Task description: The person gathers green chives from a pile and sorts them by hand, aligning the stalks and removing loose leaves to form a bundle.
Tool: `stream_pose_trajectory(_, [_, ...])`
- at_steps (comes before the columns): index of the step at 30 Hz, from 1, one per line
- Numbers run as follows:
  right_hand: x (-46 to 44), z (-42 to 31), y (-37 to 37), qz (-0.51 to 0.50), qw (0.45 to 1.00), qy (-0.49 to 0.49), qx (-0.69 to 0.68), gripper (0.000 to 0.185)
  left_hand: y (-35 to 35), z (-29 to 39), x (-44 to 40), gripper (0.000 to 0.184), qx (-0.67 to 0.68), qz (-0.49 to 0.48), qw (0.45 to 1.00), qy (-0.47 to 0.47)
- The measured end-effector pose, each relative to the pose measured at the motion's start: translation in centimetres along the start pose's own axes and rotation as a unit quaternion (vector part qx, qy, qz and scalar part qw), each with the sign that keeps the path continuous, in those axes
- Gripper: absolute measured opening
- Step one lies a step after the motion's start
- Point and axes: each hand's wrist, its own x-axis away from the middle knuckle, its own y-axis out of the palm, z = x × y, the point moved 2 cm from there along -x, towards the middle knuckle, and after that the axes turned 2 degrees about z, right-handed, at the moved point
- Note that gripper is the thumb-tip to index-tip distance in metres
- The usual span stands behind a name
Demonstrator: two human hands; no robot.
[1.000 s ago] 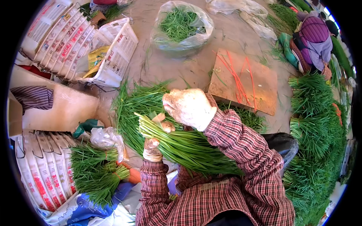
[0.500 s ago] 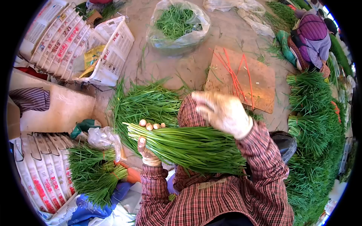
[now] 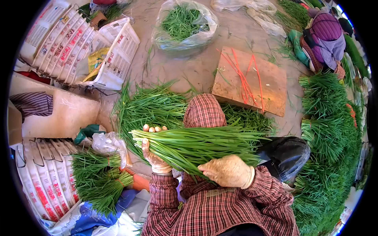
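Note:
A thick bunch of garlic chives [image 3: 204, 143] lies across my lap, pale stem ends to the left and green leaves spreading right. My left hand [image 3: 155, 157], in a worn glove with bare fingertips, is wrapped round the stem end, its fingertips showing above and its thumb in front. My gloved right hand [image 3: 228, 172] is closed at the lower edge of the leaves, thumb and finger pinching there; exactly how many leaves it grips is hidden. Behind the bunch, a loose pile of chives [image 3: 153, 108] covers the floor by my checked knee [image 3: 204, 110].
Orange-red ties [image 3: 244, 84] lie on a wooden board [image 3: 271, 92] ahead. Tied chive bundles [image 3: 327, 129] line the right side, with two more bundles [image 3: 100, 185] at left. White crates [image 3: 122, 51] stand at left. A plastic bag [image 3: 212, 29] holds loose greens. Another person [image 3: 327, 35] crouches at far right.
My right hand has come down from above the bunch, where it was blurred and spread, to the lower edge of the leaves and closed there. My left hand keeps its hold on the stems.

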Motion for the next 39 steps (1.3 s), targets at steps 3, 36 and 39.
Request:
stream_pose_trajectory(3, [0.1, -0.5, 0.7, -0.05, 0.998, 0.016, -0.02, 0.026, -0.2, 0.1, 0.2, 0.048, -0.008, 0.002, 1.0, 0.0])
stream_pose_trajectory(36, [-2.6, 4.5, -5.6, 0.137, 0.973, 0.143, 0.115, 0.051, -1.7, 0.4, -1.0, 0.037, -0.114, 0.151, 0.979, -0.07])
stream_pose_trajectory(39, [-2.2, 4.3, -6.8, 0.182, 0.963, 0.178, 0.087, 0.048, -1.4, 0.4, -0.9, 0.037, -0.119, 0.169, 0.975, -0.081])
